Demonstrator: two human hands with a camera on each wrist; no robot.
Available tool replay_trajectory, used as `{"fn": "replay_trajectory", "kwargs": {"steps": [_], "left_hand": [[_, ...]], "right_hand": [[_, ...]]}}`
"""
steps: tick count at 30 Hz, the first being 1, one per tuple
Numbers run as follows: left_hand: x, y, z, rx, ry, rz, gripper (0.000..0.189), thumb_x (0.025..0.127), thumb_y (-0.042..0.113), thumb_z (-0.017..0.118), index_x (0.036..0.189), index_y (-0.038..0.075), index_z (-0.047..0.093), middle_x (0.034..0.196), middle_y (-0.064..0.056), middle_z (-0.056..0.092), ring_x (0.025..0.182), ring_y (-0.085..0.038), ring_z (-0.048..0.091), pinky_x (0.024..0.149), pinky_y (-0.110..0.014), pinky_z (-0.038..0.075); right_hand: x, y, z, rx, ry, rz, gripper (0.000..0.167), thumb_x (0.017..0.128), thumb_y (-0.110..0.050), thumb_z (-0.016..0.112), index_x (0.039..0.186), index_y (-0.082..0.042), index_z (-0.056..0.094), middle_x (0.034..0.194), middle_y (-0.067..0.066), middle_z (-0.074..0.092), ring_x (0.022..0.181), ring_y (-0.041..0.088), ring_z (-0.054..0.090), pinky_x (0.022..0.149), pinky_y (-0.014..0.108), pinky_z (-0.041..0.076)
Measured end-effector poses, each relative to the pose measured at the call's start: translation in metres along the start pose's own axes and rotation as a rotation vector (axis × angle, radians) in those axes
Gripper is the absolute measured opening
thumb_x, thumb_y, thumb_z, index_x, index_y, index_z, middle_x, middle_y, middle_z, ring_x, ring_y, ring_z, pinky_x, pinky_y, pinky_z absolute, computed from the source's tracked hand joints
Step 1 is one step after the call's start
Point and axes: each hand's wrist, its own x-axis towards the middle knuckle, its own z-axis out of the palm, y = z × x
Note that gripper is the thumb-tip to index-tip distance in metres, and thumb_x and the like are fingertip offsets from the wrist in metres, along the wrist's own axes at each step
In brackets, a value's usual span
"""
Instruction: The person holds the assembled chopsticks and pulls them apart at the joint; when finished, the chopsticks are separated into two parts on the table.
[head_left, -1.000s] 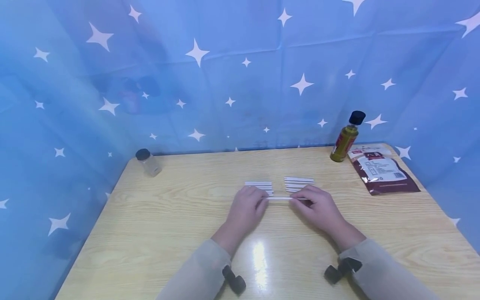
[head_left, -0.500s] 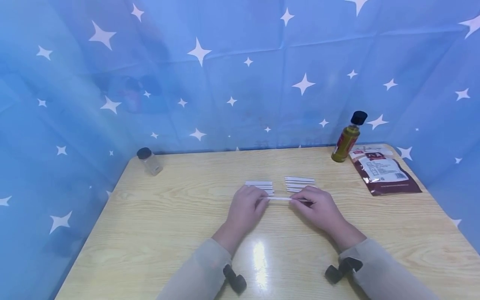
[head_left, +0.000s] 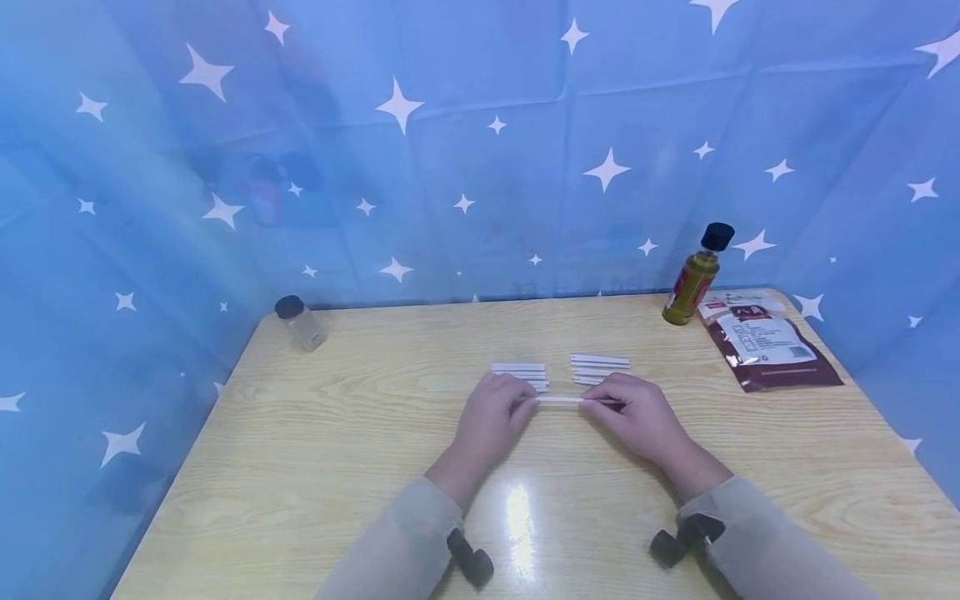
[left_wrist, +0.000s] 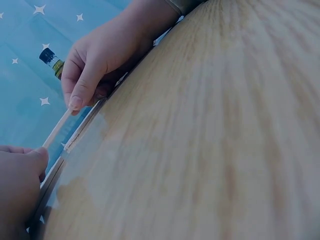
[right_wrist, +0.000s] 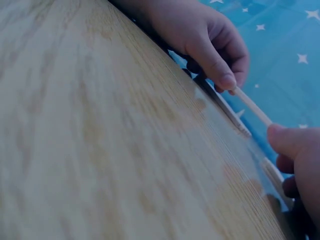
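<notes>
A thin, pale stick (head_left: 559,399) stretches between both hands, low over the wooden table. My left hand (head_left: 491,421) pinches its left part between thumb and fingers. On the other side, my right hand (head_left: 637,421) pinches the right part the same way. The wrist views show the bare middle of the stick (right_wrist: 253,107) between the two thumbs, raised off the tabletop. Just beyond the hands lie two groups of similar sticks: a left group (head_left: 517,367) and a right group (head_left: 598,360), each in near-parallel rows. The fingers partly hide both groups.
A small clear jar with a black lid (head_left: 300,325) stands at the back left. At the back right are a black-capped bottle of yellow-green liquid (head_left: 692,283) and a dark red packet (head_left: 768,346). A blue star-patterned cloth (head_left: 480,167) hangs behind the table.
Both hands keep their pinch on the stick and stay in nearly the same place. The head view has shifted very slightly.
</notes>
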Motion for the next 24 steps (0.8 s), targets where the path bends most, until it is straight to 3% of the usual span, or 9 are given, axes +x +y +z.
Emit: {"fn": "replay_trajectory", "kwargs": {"steps": [3,8,12,20,24], "left_hand": [[-0.001,-0.001,-0.001,-0.061,-0.002,-0.039,0.01,0.102,0.025,0.075,0.107,0.017,0.078,0.108,0.008,0.075,0.102,-0.012,0.064,0.096,-0.031,0.052],[-0.003,-0.002,-0.005,-0.169,0.037,-0.106,0.008,0.1,0.02,0.078,0.105,0.015,0.079,0.104,0.007,0.075,0.099,-0.012,0.066,0.092,-0.031,0.056],[-0.003,-0.003,-0.005,-0.171,0.031,-0.119,0.008,0.1,0.022,0.078,0.105,0.017,0.079,0.104,0.009,0.074,0.099,-0.009,0.065,0.091,-0.028,0.055],[-0.002,-0.002,-0.003,-0.144,0.082,-0.096,0.008,0.097,0.021,0.082,0.103,0.016,0.081,0.1,0.009,0.073,0.099,-0.012,0.059,0.088,-0.03,0.052],[-0.002,0.0,-0.003,-0.103,0.126,-0.088,0.008,0.094,0.022,0.085,0.1,0.017,0.082,0.099,0.008,0.067,0.098,-0.013,0.054,0.084,-0.029,0.051]], "right_hand": [[0.0,0.003,-0.002,-0.009,-0.016,0.018,0.009,0.09,-0.015,0.088,0.096,-0.021,0.084,0.092,-0.014,0.072,0.086,0.009,0.067,0.081,0.03,0.055],[0.0,0.008,-0.005,0.02,-0.004,0.129,0.009,0.092,-0.016,0.086,0.096,-0.024,0.084,0.093,-0.013,0.073,0.089,0.01,0.067,0.082,0.027,0.053],[0.001,0.01,-0.005,0.047,-0.012,0.163,0.008,0.093,-0.017,0.086,0.097,-0.025,0.084,0.092,-0.012,0.073,0.088,0.011,0.067,0.081,0.024,0.052],[0.0,0.011,-0.004,0.022,0.081,0.066,0.012,0.088,-0.012,0.09,0.094,-0.021,0.085,0.092,-0.012,0.072,0.089,0.01,0.065,0.081,0.016,0.05],[0.002,0.011,-0.006,-0.027,0.129,0.003,0.013,0.085,-0.009,0.091,0.093,-0.016,0.085,0.091,-0.009,0.071,0.092,0.015,0.063,0.084,0.023,0.049]]}}
